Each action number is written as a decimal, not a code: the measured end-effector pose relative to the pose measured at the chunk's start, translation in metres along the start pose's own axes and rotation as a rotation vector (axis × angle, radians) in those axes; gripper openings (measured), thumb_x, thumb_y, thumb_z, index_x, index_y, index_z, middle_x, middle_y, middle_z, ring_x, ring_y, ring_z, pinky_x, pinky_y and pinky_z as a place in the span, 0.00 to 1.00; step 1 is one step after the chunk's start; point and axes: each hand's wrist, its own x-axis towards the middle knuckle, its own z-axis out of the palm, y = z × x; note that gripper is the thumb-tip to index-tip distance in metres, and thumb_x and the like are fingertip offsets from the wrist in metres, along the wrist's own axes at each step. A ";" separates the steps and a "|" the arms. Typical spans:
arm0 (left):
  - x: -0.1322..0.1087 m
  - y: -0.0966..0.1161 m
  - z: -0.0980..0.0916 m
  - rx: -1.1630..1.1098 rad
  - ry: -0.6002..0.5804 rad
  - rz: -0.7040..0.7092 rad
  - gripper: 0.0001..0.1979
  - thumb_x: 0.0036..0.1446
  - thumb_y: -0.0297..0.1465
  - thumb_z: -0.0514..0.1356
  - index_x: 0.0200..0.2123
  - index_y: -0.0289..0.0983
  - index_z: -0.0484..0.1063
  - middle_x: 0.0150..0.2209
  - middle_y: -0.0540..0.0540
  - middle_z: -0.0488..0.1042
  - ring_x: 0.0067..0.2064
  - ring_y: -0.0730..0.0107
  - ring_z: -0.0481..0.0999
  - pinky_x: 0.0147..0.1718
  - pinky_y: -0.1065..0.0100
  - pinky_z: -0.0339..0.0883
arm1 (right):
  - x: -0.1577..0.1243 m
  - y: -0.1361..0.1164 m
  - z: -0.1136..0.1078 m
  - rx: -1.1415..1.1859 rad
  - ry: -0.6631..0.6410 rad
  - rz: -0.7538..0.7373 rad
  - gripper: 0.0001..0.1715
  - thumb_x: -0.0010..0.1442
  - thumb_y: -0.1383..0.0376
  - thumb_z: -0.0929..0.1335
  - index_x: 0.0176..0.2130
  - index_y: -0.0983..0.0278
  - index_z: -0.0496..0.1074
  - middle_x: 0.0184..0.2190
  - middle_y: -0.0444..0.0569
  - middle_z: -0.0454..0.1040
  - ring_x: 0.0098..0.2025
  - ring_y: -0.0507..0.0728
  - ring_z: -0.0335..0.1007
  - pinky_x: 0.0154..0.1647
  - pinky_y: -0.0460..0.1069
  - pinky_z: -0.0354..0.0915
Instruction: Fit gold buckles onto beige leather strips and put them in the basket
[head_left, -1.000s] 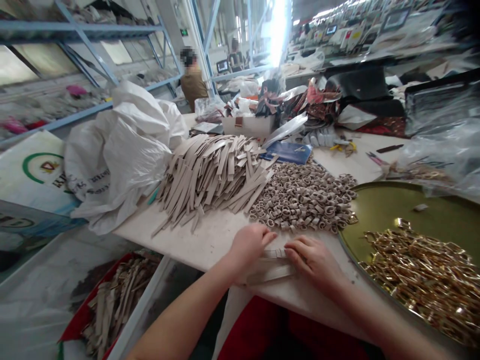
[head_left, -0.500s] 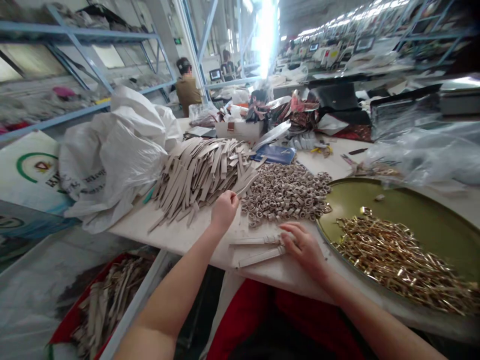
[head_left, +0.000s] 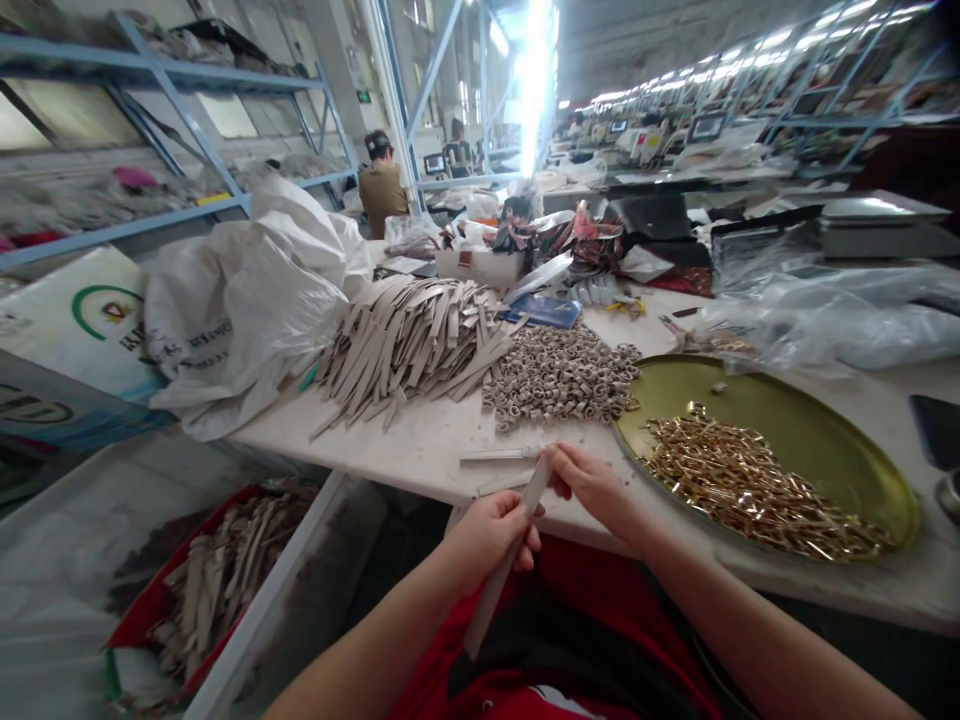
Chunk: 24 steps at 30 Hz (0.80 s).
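Between my hands, over the table's front edge, a flat grey-beige strap (head_left: 491,605) slants down toward my lap. My left hand (head_left: 491,535) is closed around its middle. The fingers of my right hand (head_left: 589,485) pinch its upper end. Just behind my hands, two finished-looking strips lie on the table, the farther strip (head_left: 495,456) plain to see and the nearer strip (head_left: 502,484) partly covered by my left hand and the strap. Beyond them lie a heap of loose straps (head_left: 420,335) and a pile of small beige loops (head_left: 562,375).
At the right, a round olive-gold tray (head_left: 817,420) holds many gold metal buckles (head_left: 742,485). A white sack (head_left: 247,300) slumps at the table's left. Below it stands a red bin (head_left: 150,610) of strap scraps. A blue packet (head_left: 551,309) and clear plastic bags (head_left: 847,310) lie farther back.
My left hand has come from the strap heap toward my body, bringing a strap. My right hand has left the strips on the table and taken the strap's upper end.
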 end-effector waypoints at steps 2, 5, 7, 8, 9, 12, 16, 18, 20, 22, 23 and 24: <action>0.007 0.003 0.003 -0.115 0.038 -0.016 0.15 0.51 0.38 0.55 0.37 0.33 0.65 0.20 0.53 0.67 0.16 0.82 0.63 0.16 0.78 0.54 | 0.023 0.011 -0.004 -0.126 0.075 0.012 0.18 0.62 0.57 0.55 0.31 0.64 0.66 0.23 0.46 0.69 0.25 0.53 0.65 0.26 0.47 0.59; 0.014 0.007 0.000 -0.210 0.062 -0.026 0.13 0.50 0.35 0.56 0.37 0.33 0.65 0.20 0.53 0.68 0.16 0.82 0.63 0.15 0.78 0.54 | 0.055 0.028 -0.009 -0.287 0.121 0.025 0.10 0.58 0.62 0.61 0.30 0.64 0.67 0.30 0.51 0.71 0.34 0.57 0.66 0.33 0.49 0.58; 0.019 0.008 -0.004 -0.230 0.078 -0.040 0.12 0.49 0.34 0.55 0.37 0.33 0.65 0.19 0.53 0.68 0.15 0.81 0.63 0.15 0.78 0.54 | 0.069 0.037 -0.007 -0.377 0.117 0.034 0.07 0.57 0.65 0.62 0.29 0.63 0.67 0.30 0.52 0.71 0.34 0.58 0.66 0.34 0.49 0.57; 0.021 0.009 -0.005 -0.231 0.083 -0.046 0.12 0.49 0.33 0.55 0.37 0.33 0.65 0.19 0.53 0.68 0.15 0.81 0.63 0.14 0.78 0.54 | 0.072 0.040 -0.005 -0.414 0.111 0.036 0.07 0.57 0.66 0.62 0.29 0.63 0.67 0.30 0.52 0.71 0.34 0.58 0.66 0.33 0.50 0.57; 0.025 0.009 -0.007 -0.227 0.085 -0.051 0.11 0.49 0.32 0.54 0.36 0.34 0.64 0.19 0.53 0.68 0.15 0.81 0.63 0.14 0.78 0.54 | 0.075 0.043 -0.003 -0.445 0.102 0.037 0.07 0.57 0.66 0.62 0.29 0.63 0.67 0.30 0.52 0.71 0.34 0.58 0.66 0.33 0.49 0.56; 0.036 0.009 -0.010 -0.205 0.073 -0.069 0.10 0.48 0.29 0.53 0.36 0.34 0.63 0.19 0.53 0.69 0.15 0.79 0.65 0.15 0.78 0.55 | 0.076 0.049 0.001 -0.509 0.071 0.034 0.05 0.57 0.67 0.63 0.30 0.63 0.67 0.32 0.52 0.71 0.35 0.58 0.67 0.33 0.49 0.56; 0.052 0.011 -0.013 -0.185 0.095 -0.077 0.10 0.47 0.25 0.51 0.36 0.35 0.62 0.22 0.52 0.70 0.18 0.79 0.67 0.17 0.78 0.58 | 0.077 0.052 0.001 -0.593 0.053 0.025 0.05 0.58 0.65 0.63 0.35 0.63 0.67 0.33 0.50 0.72 0.34 0.58 0.68 0.31 0.48 0.55; 0.057 0.011 -0.015 -0.172 0.124 -0.069 0.10 0.46 0.23 0.50 0.35 0.34 0.63 0.25 0.51 0.70 0.20 0.80 0.68 0.18 0.78 0.59 | 0.079 0.052 0.001 -0.670 0.041 0.002 0.05 0.59 0.65 0.63 0.35 0.62 0.68 0.33 0.49 0.73 0.32 0.56 0.68 0.29 0.48 0.54; 0.060 0.010 -0.018 -0.140 0.130 -0.037 0.09 0.46 0.23 0.49 0.34 0.35 0.63 0.26 0.52 0.70 0.20 0.81 0.67 0.19 0.78 0.60 | 0.081 0.051 0.002 -0.736 0.028 -0.011 0.07 0.59 0.65 0.62 0.33 0.61 0.69 0.33 0.49 0.72 0.30 0.55 0.67 0.27 0.48 0.52; 0.063 0.009 -0.021 -0.065 0.132 0.020 0.07 0.49 0.24 0.49 0.33 0.35 0.63 0.24 0.53 0.68 0.19 0.82 0.65 0.19 0.78 0.58 | 0.082 0.050 0.002 -0.755 0.018 -0.018 0.09 0.59 0.66 0.61 0.32 0.62 0.70 0.33 0.49 0.72 0.30 0.55 0.67 0.27 0.48 0.52; 0.064 0.009 -0.023 -0.017 0.136 0.050 0.05 0.51 0.26 0.50 0.33 0.36 0.63 0.22 0.54 0.67 0.18 0.82 0.63 0.18 0.78 0.57 | 0.082 0.050 0.002 -0.744 0.012 -0.023 0.09 0.59 0.67 0.61 0.32 0.62 0.70 0.33 0.50 0.72 0.30 0.55 0.67 0.27 0.48 0.52; 0.065 0.008 -0.023 0.027 0.142 0.072 0.05 0.53 0.29 0.50 0.32 0.36 0.63 0.21 0.55 0.65 0.17 0.82 0.62 0.18 0.78 0.56 | 0.082 0.050 0.001 -0.721 0.009 -0.026 0.10 0.59 0.68 0.61 0.31 0.63 0.70 0.33 0.50 0.72 0.31 0.55 0.67 0.28 0.48 0.53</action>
